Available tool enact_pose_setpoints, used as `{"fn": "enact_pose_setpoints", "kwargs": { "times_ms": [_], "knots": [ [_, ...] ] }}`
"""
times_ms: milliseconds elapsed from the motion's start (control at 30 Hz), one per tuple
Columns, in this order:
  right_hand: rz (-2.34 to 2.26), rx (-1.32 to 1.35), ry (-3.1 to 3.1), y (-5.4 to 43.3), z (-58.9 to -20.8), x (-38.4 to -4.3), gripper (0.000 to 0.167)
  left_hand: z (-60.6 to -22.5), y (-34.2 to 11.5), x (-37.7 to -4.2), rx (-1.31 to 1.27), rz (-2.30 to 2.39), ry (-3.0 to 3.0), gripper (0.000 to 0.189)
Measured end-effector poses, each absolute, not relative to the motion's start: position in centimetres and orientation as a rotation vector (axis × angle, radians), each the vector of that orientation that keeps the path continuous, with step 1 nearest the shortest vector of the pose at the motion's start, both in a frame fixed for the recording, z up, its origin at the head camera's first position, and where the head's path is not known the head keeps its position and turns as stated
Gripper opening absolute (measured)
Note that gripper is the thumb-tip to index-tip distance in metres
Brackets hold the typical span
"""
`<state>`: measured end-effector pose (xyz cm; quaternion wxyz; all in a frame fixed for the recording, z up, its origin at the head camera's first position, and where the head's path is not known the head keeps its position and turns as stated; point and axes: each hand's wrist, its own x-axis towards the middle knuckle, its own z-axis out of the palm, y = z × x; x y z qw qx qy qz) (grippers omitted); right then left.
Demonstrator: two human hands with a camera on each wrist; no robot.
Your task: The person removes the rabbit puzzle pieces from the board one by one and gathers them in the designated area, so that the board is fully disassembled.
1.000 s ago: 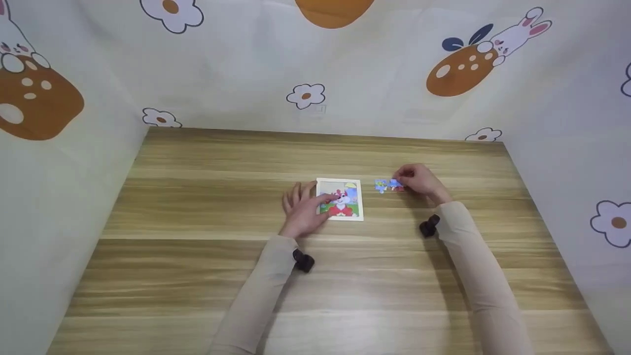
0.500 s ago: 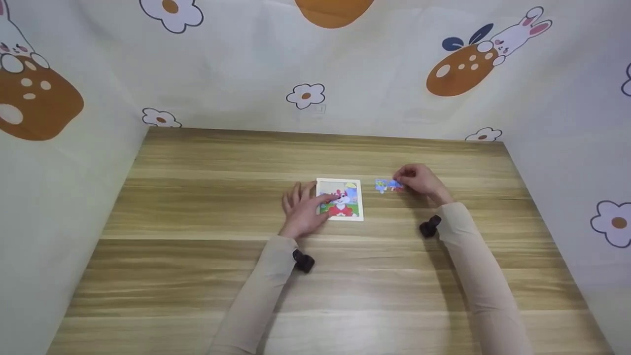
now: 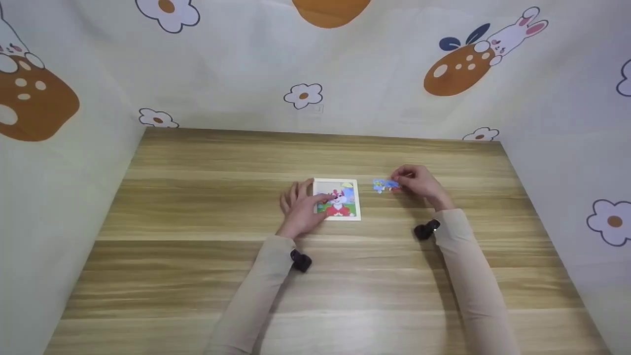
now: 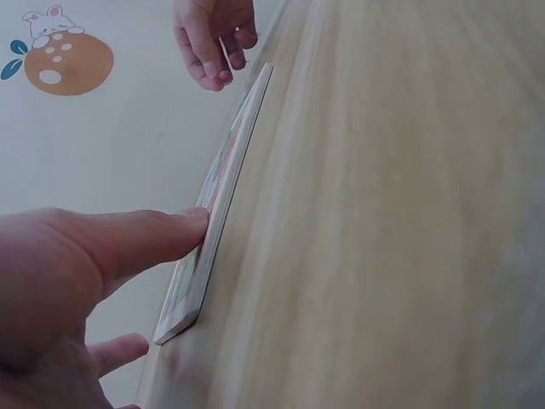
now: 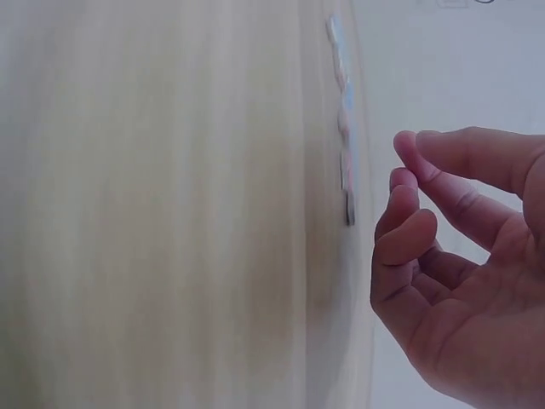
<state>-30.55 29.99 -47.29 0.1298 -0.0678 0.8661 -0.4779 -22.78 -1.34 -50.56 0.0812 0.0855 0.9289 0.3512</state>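
Note:
My left hand [image 3: 301, 212] rests on a small white-edged puzzle tray [image 3: 359, 212], thumb and index finger lying over its picture of a red and white cartoon animal. The other fingers spread beside its left edge. In the left wrist view the thumb touches the face of the tray [image 4: 243, 141]. To the right of the tray, blue and red jigsaw pieces [image 3: 379, 185] lie side by side on the table. Over their right end is my right hand [image 3: 421, 182]. The right wrist view has its thumb and index tips together, nothing visible between them, apart from the flat pieces [image 5: 345, 119].
A wood-grain table [image 3: 207, 276] lies under both hands. Pale curtains [image 3: 236, 64] printed with flowers, rabbits and orange shapes rise at its back and sides. A small black device [image 3: 427, 230] sits on each wrist.
The gap between the jigsaw pieces under my right hand has narrowed, and they now look joined. My left hand has stayed on the tray. The head view has shifted slightly.

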Motion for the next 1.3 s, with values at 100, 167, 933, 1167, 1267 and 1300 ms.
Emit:
{"fn": "enact_pose_setpoints", "kwargs": {
  "times_ms": [100,167,933,1167,1267,1300],
  "knots": [
    [-1.403,-0.225,2.498,28.9,-46.0,-29.7,0.022,-50.3,-1.2,-22.8,0.262,1.068,2.772,0.039],
    [-1.419,-0.24,2.479,28.2,-45.3,-29.2,0.022,-50.1,-1.0,-22.7,0.277,1.095,2.761,0.037],
    [-1.43,-0.344,2.439,24.8,-47.0,-29.7,0.021,-50.5,0.9,-22.8,0.319,1.074,2.772,0.04],
    [-1.41,-0.381,2.45,23.4,-47.9,-30.0,0.02,-50.3,0.5,-22.8,0.345,1.029,2.766,0.041],
    [-1.404,-0.405,2.434,22.7,-47.8,-30.0,0.019,-50.3,0.3,-22.7,0.345,1.02,2.754,0.04],
    [-1.397,-0.417,2.433,22.5,-47.7,-30.0,0.019,-50.3,0.2,-22.7,0.348,1.018,2.751,0.041]
  ]
}}
